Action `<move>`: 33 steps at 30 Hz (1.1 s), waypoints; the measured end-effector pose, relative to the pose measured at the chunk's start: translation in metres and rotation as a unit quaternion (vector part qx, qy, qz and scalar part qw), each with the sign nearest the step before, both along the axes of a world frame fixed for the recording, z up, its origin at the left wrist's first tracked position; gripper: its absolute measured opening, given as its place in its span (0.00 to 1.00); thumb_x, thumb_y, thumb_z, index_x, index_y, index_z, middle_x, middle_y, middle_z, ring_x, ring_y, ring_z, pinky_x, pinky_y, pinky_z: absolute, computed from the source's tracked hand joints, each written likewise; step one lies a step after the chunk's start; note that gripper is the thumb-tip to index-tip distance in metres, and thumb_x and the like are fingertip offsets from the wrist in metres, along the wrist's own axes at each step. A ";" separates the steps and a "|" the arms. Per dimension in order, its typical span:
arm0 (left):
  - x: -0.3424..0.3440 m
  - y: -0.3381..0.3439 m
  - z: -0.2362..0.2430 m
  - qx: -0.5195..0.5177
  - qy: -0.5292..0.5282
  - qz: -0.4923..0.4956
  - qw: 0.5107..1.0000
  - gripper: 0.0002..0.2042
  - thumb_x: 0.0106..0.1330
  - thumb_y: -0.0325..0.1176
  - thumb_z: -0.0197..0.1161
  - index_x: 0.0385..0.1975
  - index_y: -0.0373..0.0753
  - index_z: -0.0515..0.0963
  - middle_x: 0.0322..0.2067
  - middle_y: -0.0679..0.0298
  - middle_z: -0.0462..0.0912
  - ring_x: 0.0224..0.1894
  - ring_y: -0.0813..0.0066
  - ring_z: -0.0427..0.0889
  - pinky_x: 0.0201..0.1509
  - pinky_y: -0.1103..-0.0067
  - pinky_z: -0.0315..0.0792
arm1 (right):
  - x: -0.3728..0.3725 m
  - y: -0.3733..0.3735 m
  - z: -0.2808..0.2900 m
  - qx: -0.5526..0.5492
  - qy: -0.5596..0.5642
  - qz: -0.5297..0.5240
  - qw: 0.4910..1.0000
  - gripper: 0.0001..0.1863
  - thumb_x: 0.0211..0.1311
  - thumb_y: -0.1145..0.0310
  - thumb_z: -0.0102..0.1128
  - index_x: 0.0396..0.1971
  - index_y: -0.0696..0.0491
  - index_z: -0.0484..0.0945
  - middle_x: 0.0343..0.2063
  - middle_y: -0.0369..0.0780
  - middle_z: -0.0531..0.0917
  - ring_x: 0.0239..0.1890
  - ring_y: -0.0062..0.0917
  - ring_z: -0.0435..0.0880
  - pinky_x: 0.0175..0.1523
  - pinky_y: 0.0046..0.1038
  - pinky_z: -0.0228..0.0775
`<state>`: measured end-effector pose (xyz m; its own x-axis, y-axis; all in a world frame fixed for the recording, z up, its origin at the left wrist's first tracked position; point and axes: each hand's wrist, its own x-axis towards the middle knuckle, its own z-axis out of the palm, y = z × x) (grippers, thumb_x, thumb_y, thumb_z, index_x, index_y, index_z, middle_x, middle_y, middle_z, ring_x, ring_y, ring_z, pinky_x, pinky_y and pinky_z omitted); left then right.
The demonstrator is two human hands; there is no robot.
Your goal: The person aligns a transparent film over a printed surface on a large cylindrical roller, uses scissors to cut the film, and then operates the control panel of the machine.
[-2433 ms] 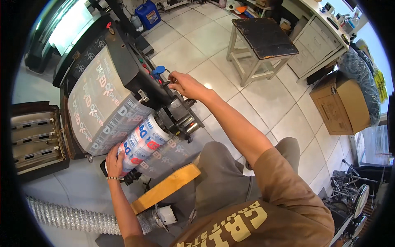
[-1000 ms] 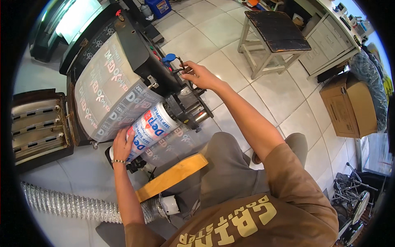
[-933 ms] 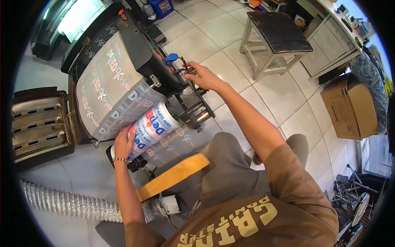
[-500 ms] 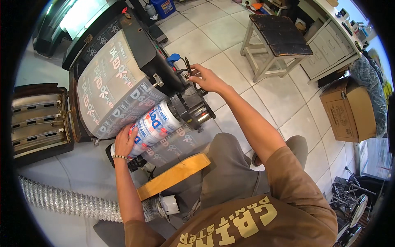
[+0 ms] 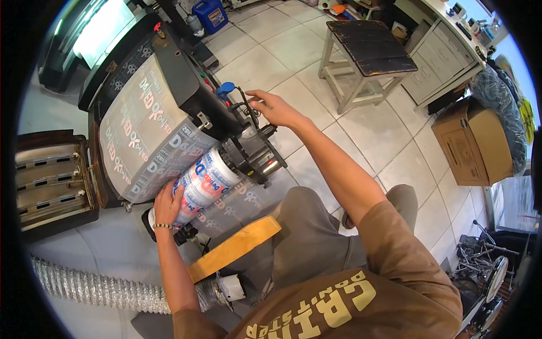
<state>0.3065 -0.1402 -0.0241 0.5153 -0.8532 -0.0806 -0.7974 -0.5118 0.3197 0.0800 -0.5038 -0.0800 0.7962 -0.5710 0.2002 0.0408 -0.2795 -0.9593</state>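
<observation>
A roll of white film [image 5: 210, 176] printed in blue and red sits on the shaft at the front of a dark machine [image 5: 195, 85]. My left hand [image 5: 167, 208] lies against the roll's left part, fingers stretched along its surface. From behind the roll, a translucent printed sheet [image 5: 132, 133] curves up over the machine's bed. My right hand [image 5: 275, 108] is beside the machine's right end, index finger extended and the other fingers loosely bent. Its fingertips are close to black cables [image 5: 244, 104] and a blue plug [image 5: 226, 88]; contact is hard to make out. Below them is a motor unit [image 5: 252, 153].
A yellow wooden bar [image 5: 234, 248] crosses in front of my legs. Silver flexible ducting [image 5: 101, 288] runs along the lower left, below an opened heater panel [image 5: 53, 178]. A dark-topped stool [image 5: 370, 48], a cardboard box [image 5: 466, 141] and a drawer desk [image 5: 435, 62] stand to the right.
The view has shifted slightly, moving the scene a little left. My right fingers have loosened from a pinch near the cables, the index now extended. My left hand stays on the roll.
</observation>
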 end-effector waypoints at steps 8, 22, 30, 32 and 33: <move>-0.002 0.000 0.000 -0.005 0.004 -0.008 1.000 0.27 0.71 0.51 0.51 0.54 0.31 0.75 0.47 0.40 0.80 0.52 0.43 0.78 0.56 0.63 0.69 | 0.001 0.000 0.001 -0.025 0.009 0.038 0.999 0.24 0.69 0.66 0.56 0.62 0.55 0.68 0.50 0.49 0.81 0.51 0.39 0.82 0.56 0.35 0.72; -0.014 0.001 -0.004 -0.032 -0.042 -0.033 0.998 0.26 0.70 0.51 0.53 0.55 0.33 0.74 0.48 0.41 0.79 0.51 0.43 0.77 0.56 0.61 0.69 | -0.139 0.036 -0.016 -0.002 0.098 -0.046 0.994 0.23 0.67 0.64 0.58 0.60 0.55 0.71 0.52 0.49 0.79 0.52 0.37 0.81 0.55 0.35 0.74; -0.038 -0.004 -0.011 -0.050 -0.119 0.019 0.991 0.26 0.70 0.51 0.52 0.58 0.35 0.73 0.52 0.47 0.77 0.56 0.49 0.73 0.62 0.62 0.62 | -0.283 0.068 -0.047 -0.034 0.467 0.090 0.879 0.28 0.64 0.55 0.62 0.59 0.54 0.72 0.49 0.50 0.81 0.53 0.43 0.80 0.56 0.38 0.72; -0.038 -0.002 -0.020 -0.062 -0.133 0.018 0.989 0.27 0.70 0.51 0.52 0.58 0.35 0.73 0.52 0.48 0.77 0.56 0.49 0.73 0.63 0.62 0.62 | -0.300 0.073 -0.068 -0.021 0.482 0.083 0.872 0.28 0.64 0.54 0.61 0.59 0.53 0.72 0.51 0.49 0.80 0.54 0.43 0.79 0.58 0.39 0.71; -0.038 -0.002 -0.024 -0.073 -0.145 0.021 0.987 0.27 0.70 0.51 0.52 0.58 0.35 0.72 0.53 0.48 0.77 0.56 0.49 0.73 0.63 0.62 0.61 | -0.305 0.075 -0.081 -0.008 0.499 0.080 0.863 0.29 0.64 0.52 0.60 0.60 0.53 0.71 0.53 0.49 0.80 0.56 0.44 0.78 0.60 0.40 0.69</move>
